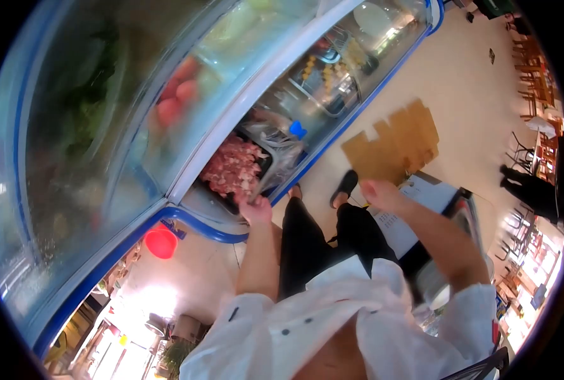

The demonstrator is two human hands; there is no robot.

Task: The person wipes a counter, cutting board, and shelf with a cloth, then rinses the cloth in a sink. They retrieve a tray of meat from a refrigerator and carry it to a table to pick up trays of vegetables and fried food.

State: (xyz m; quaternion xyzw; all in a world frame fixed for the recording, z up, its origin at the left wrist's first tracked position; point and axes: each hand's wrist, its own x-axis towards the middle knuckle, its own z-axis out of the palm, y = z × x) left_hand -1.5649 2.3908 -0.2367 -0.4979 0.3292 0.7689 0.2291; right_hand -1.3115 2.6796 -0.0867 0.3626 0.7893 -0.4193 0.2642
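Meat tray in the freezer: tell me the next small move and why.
Probably lift the plastic wrap clear of the meat tray: the left hand pinches its edge at the open freezer, while the right hand hangs free, holding nothing.

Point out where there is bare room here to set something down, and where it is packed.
Bare floor lies between the display case's blue rim and the flattened cardboard. Inside the case it is crowded: the left hand is at the tray of raw meat, hemmed by plastic wrap and further trays. The right hand hovers over a printed sheet.
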